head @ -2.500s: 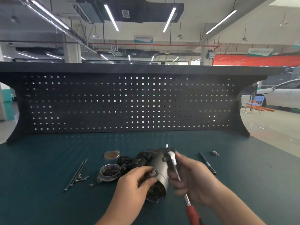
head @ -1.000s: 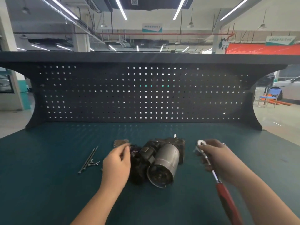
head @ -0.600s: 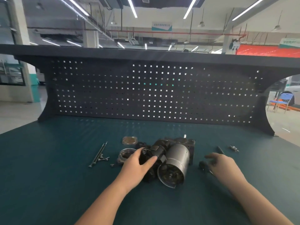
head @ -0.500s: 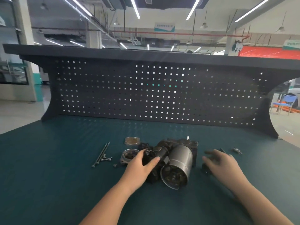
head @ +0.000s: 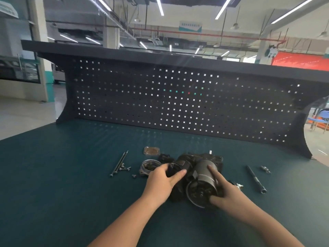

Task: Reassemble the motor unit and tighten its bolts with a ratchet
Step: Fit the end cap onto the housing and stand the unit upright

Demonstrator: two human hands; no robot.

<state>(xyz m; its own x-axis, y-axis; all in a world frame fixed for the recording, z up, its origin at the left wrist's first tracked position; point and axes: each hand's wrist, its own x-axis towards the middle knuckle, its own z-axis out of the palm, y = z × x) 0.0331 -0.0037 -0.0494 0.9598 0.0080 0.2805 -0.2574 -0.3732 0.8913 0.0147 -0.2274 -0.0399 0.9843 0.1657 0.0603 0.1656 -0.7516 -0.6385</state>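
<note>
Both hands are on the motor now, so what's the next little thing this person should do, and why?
Probably reach the left hand to the round end cap lying just beside it and bring it to the motor. The motor's near end looks open, the cap and long bolts lie loose on the bench, and the right hand already grips the silver housing.

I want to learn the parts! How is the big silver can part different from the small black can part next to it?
The silver cylinder is wider and shiny grey; the black cylinder is slimmer and dark. The right hand grips the silver cylinder, while the left hand holds the black cylinder. Both are round, lie side by side and belong to one motor unit.
</note>
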